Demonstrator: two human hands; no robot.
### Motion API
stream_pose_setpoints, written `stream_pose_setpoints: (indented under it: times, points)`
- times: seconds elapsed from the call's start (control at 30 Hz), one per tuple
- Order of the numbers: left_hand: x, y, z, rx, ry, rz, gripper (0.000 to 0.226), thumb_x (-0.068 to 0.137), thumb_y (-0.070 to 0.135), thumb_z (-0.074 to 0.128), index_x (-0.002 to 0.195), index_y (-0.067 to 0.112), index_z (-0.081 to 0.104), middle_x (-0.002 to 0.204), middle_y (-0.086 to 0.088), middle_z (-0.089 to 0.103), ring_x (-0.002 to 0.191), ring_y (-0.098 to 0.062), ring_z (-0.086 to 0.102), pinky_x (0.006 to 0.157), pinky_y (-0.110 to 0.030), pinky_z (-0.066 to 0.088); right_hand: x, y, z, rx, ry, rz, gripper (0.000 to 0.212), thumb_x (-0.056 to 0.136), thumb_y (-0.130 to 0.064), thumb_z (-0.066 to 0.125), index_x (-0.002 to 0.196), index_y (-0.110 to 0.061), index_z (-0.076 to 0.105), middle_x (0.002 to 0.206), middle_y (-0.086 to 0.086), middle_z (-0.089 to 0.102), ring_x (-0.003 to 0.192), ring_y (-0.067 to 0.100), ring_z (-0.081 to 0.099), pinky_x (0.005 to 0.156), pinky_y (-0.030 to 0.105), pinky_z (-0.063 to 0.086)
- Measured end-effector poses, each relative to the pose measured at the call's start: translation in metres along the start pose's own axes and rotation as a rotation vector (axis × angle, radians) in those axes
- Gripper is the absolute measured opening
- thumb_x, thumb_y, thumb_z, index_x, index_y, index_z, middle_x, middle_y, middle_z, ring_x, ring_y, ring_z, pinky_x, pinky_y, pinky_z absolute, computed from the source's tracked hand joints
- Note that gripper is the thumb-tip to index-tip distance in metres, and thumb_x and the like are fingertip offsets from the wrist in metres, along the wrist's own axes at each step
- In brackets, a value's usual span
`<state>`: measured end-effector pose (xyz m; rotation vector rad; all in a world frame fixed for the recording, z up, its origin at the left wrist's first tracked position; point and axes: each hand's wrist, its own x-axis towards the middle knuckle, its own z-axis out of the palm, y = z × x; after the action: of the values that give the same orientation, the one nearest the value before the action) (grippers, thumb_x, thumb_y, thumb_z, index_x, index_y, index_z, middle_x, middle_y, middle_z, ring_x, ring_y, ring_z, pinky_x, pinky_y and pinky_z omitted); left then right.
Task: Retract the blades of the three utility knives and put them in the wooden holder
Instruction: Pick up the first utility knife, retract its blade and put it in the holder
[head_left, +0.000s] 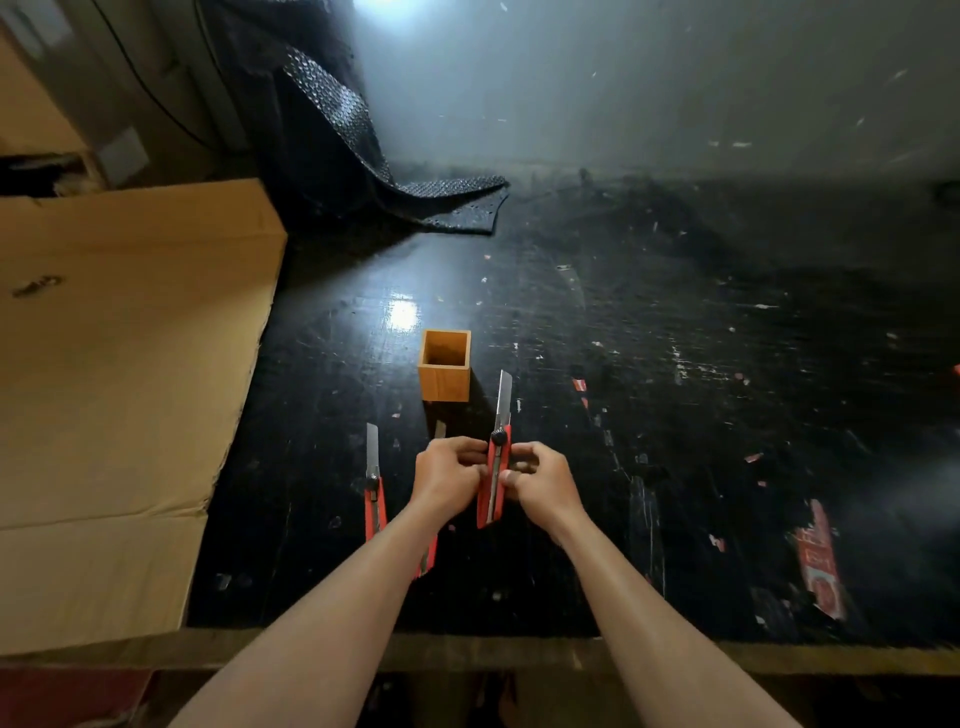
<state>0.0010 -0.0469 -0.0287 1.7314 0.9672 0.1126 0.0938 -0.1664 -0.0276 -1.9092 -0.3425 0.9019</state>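
Utility knife, red body (494, 480), held up off the table between both hands, blade (503, 392) fully out and pointing away from the person toward the back of the bench. Left hand (449, 477) closed on the left side of the handle, fingers curled in near the black lock knob (499, 437). Right hand (543, 480) pinches the right edge of the handle at mid-length, thumb and fingertips pressed on it. Both forearms bare, reaching in from the near edge. Second red knife (373, 496) lies flat on the table just left of the left wrist, blade extended, pointing away. Third red knife (427, 558) mostly hidden under the left forearm; only its near end shows below the arm, and what may be its blade tip shows beyond the left hand, below the holder; cannot tell more. Wooden holder (444, 366), square and open-topped, stands upright just beyond the hands, slightly left of the held blade, nothing visible inside. Table (675, 415) black, scuffed, flecked with scraps of paper and red label remnants. Flattened cardboard (119, 374) covers the left part of the bench. Dark textured mat (363, 171) droops from the back wall onto the far tabletop.
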Motion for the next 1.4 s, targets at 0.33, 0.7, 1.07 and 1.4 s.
stream_pose_setpoints:
  times: [0.33,0.7,1.07,1.4]
  points:
    - [0.006,0.069,-0.101,-0.348,-0.149,0.109,0.042,0.092,-0.01,0.063,0.126,0.014,0.067,0.11,-0.016,0.076,0.096,-0.029,0.077,0.074,-0.041,0.066,0.002,-0.112,0.01,0.147,-0.086,-0.256,0.028,0.088,0.009,0.065,0.114,-0.001,0.063,0.103,0.017,0.074,0.09,0.027,0.075,0.076,0.04,0.063]
    - [-0.005,0.148,-0.179,-0.42,-0.121,0.335,0.044,0.092,-0.016,0.057,0.128,0.009,0.067,0.09,-0.011,0.081,0.082,-0.024,0.08,0.066,-0.038,0.065,0.001,-0.233,0.015,-0.195,0.075,-0.698,0.036,0.099,-0.01,0.059,0.129,-0.029,0.056,0.103,0.004,0.071,0.083,0.015,0.074,0.072,0.031,0.063]
    - [0.002,0.183,-0.194,-0.439,-0.033,0.416,0.034,0.089,-0.011,0.068,0.118,0.005,0.074,0.094,-0.012,0.081,0.076,-0.022,0.081,0.055,-0.027,0.061,0.009,-0.27,0.01,-0.223,0.09,-0.768,0.024,0.099,-0.01,0.06,0.119,-0.021,0.066,0.113,0.003,0.072,0.099,0.023,0.071,0.086,0.041,0.062]
    - [0.024,0.194,-0.212,-0.5,-0.039,0.375,0.039,0.087,-0.011,0.069,0.121,0.008,0.072,0.101,-0.011,0.082,0.086,-0.026,0.081,0.062,-0.037,0.064,0.015,-0.258,0.019,-0.158,0.02,-0.756,0.024,0.096,-0.008,0.063,0.116,-0.02,0.068,0.11,-0.001,0.072,0.097,0.019,0.072,0.086,0.039,0.062]
